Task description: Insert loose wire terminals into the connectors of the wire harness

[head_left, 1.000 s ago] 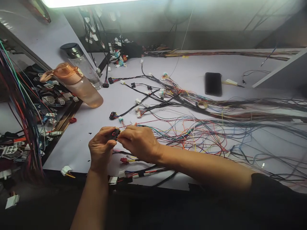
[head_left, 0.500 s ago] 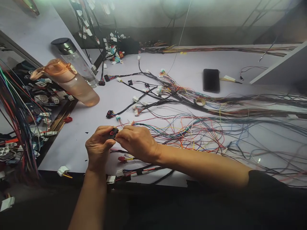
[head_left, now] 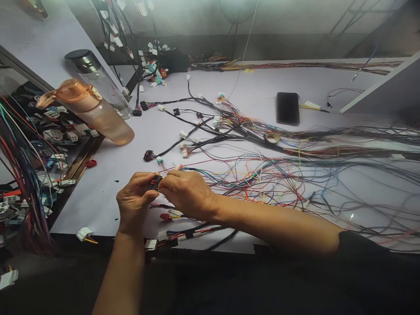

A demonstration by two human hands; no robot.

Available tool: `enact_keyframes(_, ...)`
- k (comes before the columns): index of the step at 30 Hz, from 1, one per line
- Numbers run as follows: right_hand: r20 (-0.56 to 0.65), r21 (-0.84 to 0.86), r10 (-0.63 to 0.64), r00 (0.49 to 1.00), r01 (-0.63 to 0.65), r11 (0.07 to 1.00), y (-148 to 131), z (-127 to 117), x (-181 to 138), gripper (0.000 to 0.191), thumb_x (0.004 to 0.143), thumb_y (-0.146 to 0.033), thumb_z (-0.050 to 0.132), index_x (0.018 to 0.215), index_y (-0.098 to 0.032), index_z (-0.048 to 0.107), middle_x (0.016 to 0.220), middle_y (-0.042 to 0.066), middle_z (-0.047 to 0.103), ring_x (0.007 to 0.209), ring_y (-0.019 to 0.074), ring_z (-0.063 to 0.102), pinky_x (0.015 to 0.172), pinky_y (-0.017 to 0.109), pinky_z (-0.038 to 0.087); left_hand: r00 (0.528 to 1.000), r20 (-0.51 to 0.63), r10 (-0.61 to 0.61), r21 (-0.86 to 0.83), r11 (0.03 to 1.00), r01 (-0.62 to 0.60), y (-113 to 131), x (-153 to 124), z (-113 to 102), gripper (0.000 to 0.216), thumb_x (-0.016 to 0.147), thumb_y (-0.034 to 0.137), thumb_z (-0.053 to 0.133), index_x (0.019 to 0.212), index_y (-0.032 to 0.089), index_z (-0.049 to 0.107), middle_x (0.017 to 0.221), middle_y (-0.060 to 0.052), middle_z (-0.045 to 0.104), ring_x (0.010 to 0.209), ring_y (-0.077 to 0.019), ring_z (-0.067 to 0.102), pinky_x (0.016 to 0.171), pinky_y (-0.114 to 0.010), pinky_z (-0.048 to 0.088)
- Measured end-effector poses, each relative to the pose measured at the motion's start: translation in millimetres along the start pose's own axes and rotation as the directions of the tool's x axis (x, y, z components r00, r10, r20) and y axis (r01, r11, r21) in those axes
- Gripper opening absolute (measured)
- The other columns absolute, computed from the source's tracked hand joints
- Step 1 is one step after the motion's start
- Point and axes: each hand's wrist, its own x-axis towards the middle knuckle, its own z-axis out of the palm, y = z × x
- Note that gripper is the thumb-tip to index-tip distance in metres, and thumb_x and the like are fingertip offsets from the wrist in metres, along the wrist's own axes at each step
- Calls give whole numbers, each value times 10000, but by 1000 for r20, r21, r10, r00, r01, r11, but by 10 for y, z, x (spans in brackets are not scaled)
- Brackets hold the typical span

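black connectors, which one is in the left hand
The black connector with the red mark, pinched by the left hand's fingers; the other black connectors beyond it lie on the table.

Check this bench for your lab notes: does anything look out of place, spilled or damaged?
No spill or damage shows. The peach bottle and clear bottle seem out of place on a wiring bench, and the loose wires lie tangled, messier than the black harness behind them.
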Motion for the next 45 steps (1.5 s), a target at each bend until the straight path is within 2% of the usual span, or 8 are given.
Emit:
enact_keyframes(6, 38, 17, 2, 999, -2, 1000, 3, -1, 24, 214, 978, -222, 473, 945, -174, 679, 937, 35, 668, 785, 155, 605, 629, 262, 358, 999, 38, 28, 41, 999, -30, -1, -6, -4, 359, 695, 370, 844, 1005, 221, 742, 972, -69, 623, 938, -198, 601, 851, -293, 501)
enact_keyframes(12, 38, 120, 49, 998, -53, 991, 21, -64, -16, 213, 988, -272, 507, 975, -186, 701, 986, 33, 700, 886, 159, 640, 726, 251, 407, 1000, 11, 9, 11, 1000, -9, 12, 5, 33, 374, 665, 394, 861, 986, 239, 749, 972, -61, 627, 938, -198, 608, 827, -282, 508)
enact_keyframes(17, 42, 126, 87, 995, -92, 988, 19, -80, -45, 209, 976, -291, 540, 1001, -182, 716, 985, 38, 715, 893, 173, 655, 740, 258, 416, 1000, 0, 10, -16, 1000, -10, 22, 14, 45, 391, 646, 398, 872, 980, 235, 751, 960, -66, 632, 926, -189, 608, 821, -273, 508)
enact_keyframes(25, -27, 103, 40, 999, -37, 994, 24, 34, -35, 194, 966, -218, 521, 936, -150, 700, 930, 50, 701, 845, 158, 643, 728, 246, 414, 999, 42, 27, 28, 999, -28, 2, 0, 11, 389, 660, 383, 865, 1000, 238, 744, 962, -65, 637, 925, -195, 610, 829, -286, 500)
enact_keyframes(30, -17, 75, 28, 999, -27, 997, 16, 48, -54, 200, 961, -205, 511, 893, -154, 692, 896, 51, 688, 818, 161, 632, 702, 253, 405, 997, 70, 45, 36, 998, -47, 6, 0, 6, 370, 678, 343, 858, 1012, 237, 740, 972, -65, 641, 931, -198, 606, 842, -296, 497)
enact_keyframes(45, -9, 64, -4, 1000, 4, 998, 63, 26, -60, 191, 961, -200, 505, 915, -146, 683, 912, 53, 688, 821, 156, 627, 704, 250, 396, 999, 51, 17, 75, 997, -21, -38, -7, -8, 400, 636, 396, 878, 988, 256, 751, 964, -57, 649, 933, -211, 615, 847, -309, 493)
